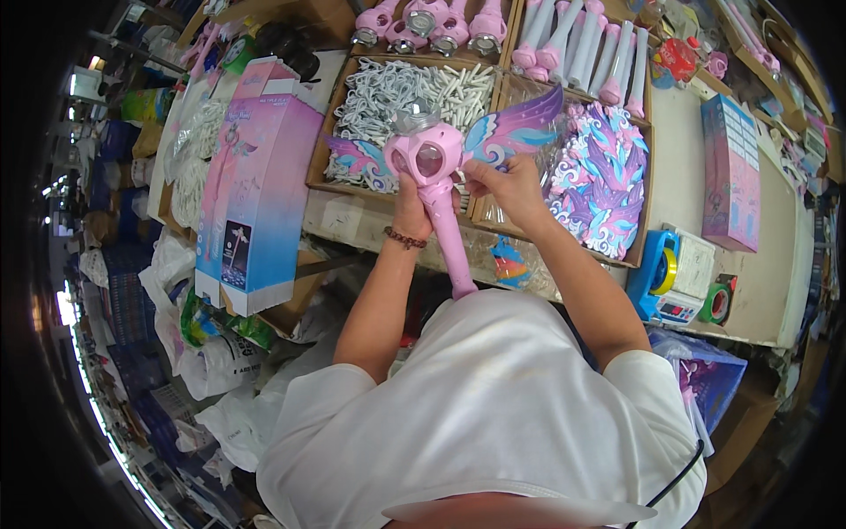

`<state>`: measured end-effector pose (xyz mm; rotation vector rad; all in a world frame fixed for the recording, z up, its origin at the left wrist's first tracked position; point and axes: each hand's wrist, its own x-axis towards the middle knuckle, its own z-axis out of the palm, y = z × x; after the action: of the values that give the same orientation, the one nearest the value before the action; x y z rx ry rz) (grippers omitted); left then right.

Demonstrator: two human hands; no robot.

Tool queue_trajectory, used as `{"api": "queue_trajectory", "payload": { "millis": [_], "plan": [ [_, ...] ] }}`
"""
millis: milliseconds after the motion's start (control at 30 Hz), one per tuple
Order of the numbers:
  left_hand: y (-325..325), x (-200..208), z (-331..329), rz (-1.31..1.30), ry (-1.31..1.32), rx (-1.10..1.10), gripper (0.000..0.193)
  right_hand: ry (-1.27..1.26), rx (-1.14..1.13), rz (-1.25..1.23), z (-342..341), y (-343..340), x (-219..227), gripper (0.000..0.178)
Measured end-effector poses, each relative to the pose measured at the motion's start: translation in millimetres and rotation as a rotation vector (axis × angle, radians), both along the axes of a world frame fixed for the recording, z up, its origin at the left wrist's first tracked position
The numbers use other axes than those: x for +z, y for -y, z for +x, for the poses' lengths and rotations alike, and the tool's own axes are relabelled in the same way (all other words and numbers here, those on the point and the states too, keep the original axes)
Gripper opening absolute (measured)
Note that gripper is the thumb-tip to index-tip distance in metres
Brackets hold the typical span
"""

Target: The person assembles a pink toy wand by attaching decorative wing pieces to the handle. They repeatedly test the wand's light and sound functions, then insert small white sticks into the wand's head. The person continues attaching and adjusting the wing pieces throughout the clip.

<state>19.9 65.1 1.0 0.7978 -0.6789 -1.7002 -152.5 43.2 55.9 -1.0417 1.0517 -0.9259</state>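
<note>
Slanting slightly left, the pink wand points its winged head forward.

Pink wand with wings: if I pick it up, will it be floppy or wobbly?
The pink wand would probably feel stiff, because its handle looks straight. Its chunky head above that slim handle might make it top-heavy. The wings look thin, so they may bend.

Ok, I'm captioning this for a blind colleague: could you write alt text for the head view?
A person's left hand holds a pink winged toy wand, while the right hand has its fingertips at the base of the right-side wing. Beyond, cardboard trays hold pale cords, wing pieces and wand parts.
</note>
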Motion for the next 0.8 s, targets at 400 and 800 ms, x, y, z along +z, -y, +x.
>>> {"api": "queue_trajectory", "payload": {
  "millis": [400,800],
  "plan": [
    [0,8,-2,0.015,0.126,-0.085,0.098,0.163,-0.149,-0.060,7,-13,11,0.018],
    [1,8,-4,0.006,0.032,-0.077,0.082,0.112,-0.066,0.051,-7,-3,3,0.017]
  ]
}}
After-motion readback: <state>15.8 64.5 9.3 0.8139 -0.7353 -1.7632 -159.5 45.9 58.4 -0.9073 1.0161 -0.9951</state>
